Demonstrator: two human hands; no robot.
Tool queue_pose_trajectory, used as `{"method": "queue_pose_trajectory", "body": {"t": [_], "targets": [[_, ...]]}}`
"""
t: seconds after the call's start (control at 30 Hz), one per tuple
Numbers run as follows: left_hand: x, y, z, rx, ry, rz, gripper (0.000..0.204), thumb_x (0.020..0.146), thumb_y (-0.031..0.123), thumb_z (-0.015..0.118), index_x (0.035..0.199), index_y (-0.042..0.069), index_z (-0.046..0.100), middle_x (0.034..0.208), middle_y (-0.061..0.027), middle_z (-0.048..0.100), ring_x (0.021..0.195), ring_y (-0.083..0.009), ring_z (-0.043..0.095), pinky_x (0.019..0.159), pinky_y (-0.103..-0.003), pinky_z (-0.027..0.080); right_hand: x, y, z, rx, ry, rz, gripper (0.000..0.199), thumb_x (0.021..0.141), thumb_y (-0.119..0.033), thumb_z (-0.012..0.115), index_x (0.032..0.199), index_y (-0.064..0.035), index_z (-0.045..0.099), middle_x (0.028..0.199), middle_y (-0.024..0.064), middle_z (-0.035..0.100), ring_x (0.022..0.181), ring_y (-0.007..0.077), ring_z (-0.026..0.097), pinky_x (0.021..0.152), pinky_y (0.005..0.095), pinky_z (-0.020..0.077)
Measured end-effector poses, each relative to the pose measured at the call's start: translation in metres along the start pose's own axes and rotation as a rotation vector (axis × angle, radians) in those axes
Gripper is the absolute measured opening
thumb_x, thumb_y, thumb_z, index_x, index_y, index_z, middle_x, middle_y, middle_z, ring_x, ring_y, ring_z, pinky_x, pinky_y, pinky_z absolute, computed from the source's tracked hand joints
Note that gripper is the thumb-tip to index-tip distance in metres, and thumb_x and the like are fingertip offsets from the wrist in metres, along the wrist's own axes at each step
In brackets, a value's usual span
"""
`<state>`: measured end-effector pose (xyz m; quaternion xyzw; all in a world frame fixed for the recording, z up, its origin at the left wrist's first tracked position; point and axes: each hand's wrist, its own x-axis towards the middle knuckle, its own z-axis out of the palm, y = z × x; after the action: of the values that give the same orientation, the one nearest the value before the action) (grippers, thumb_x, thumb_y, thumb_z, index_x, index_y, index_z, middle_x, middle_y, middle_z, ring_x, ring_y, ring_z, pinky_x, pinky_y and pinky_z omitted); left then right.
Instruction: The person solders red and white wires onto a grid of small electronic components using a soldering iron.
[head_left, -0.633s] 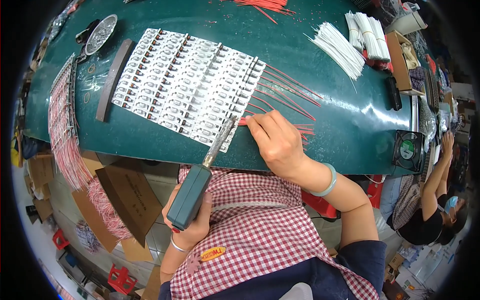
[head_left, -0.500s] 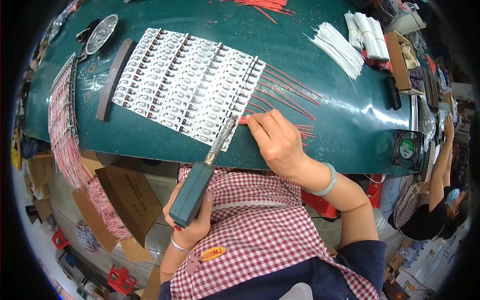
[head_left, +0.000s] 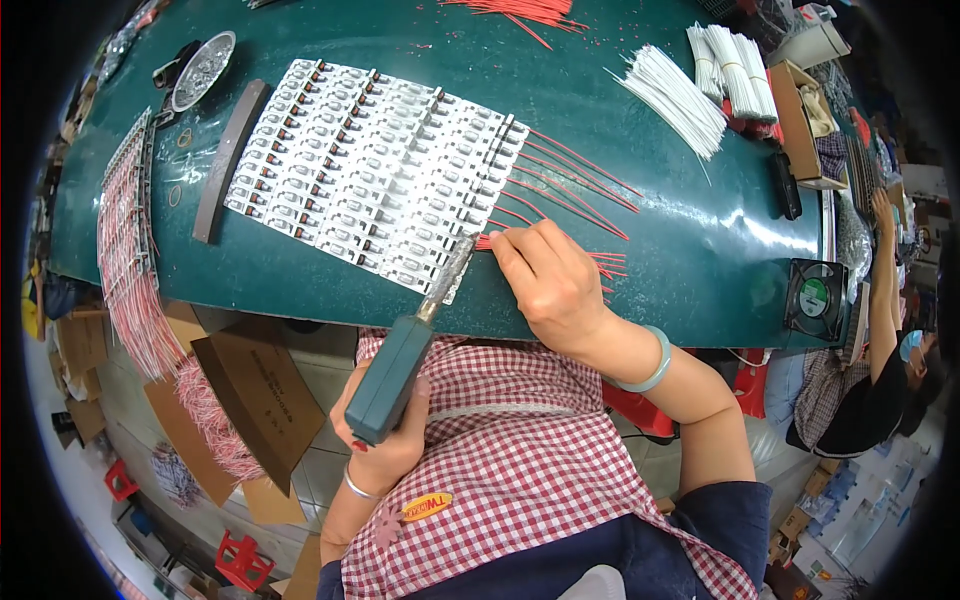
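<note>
My left hand (head_left: 398, 452) is wrapped round the green handle of a soldering iron (head_left: 390, 380). Its metal tip slants up to the near right edge of a white circuit board panel (head_left: 375, 190) bearing rows of small parts. My right hand (head_left: 550, 280) is closed on a small bunch of red wires (head_left: 610, 264). The bunch's ends point at the panel's edge beside the iron's tip; whether the tip touches them I cannot tell. More single red wires (head_left: 585, 205) run off the same edge, farther back.
A grey bar (head_left: 228, 165) lies along the panel's left side. Wired strips (head_left: 128, 240) hang over the table's left edge above a cardboard box (head_left: 258, 395). White wires (head_left: 675, 100), a small fan (head_left: 815, 298) and a co-worker (head_left: 865, 400) are at the right.
The soldering iron and my left hand have shifted slightly to the right. My right hand stays nearly in place on the red wires. The co-worker at the right has moved a little.
</note>
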<state>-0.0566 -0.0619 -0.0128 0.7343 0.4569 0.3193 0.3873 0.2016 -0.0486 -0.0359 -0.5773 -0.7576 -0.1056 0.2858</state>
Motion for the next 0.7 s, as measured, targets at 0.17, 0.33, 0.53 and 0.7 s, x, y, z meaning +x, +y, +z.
{"method": "queue_pose_trajectory", "body": {"t": [0.17,0.33,0.53,0.7], "targets": [[-0.011,0.011,-0.014,-0.586,0.166,-0.43,0.05,0.084,-0.007,0.074,0.131,-0.006,0.059,0.113,-0.0131,0.069,0.073,-0.0159,0.066,0.062,-0.029,0.054,0.001,0.0,0.0,-0.005,-0.001,-0.003,0.027,0.074,0.0,0.072,0.099,0.0085,0.07,0.086,0.01,0.062,0.078,0.0216,0.058,0.058,0.0305,0.0519],[0.001,0.018,-0.037,-1.114,0.118,-0.527,0.056,0.089,0.008,0.069,0.139,-0.006,0.047,0.127,-0.0212,0.063,0.062,-0.0156,0.059,0.048,-0.027,0.047,-0.002,-0.001,-0.001,0.003,-0.039,0.047,0.034,0.071,0.001,0.07,0.105,0.0069,0.068,0.095,0.0117,0.067,0.079,0.0248,0.063,0.064,0.0337,0.0548],[-0.009,0.019,-0.023,-0.944,0.176,-0.5,0.052,0.094,0.015,0.065,0.136,-0.009,0.047,0.129,-0.0216,0.06,0.052,-0.0141,0.053,0.043,-0.026,0.043,0.001,-0.003,-0.002,0.041,0.014,0.033,0.032,0.072,0.003,0.071,0.104,0.0064,0.069,0.093,0.0111,0.068,0.078,0.024,0.063,0.063,0.0335,0.0545],[-0.017,0.013,-0.023,-0.746,0.041,-0.421,0.051,0.091,-0.005,0.07,0.138,-0.007,0.051,0.126,-0.0179,0.066,0.071,-0.017,0.067,0.058,-0.028,0.054,-0.006,-0.011,-0.004,0.096,0.015,0.056,0.032,0.073,0.005,0.071,0.105,0.0065,0.069,0.091,0.0111,0.069,0.074,0.024,0.063,0.061,0.0333,0.0537]]}}
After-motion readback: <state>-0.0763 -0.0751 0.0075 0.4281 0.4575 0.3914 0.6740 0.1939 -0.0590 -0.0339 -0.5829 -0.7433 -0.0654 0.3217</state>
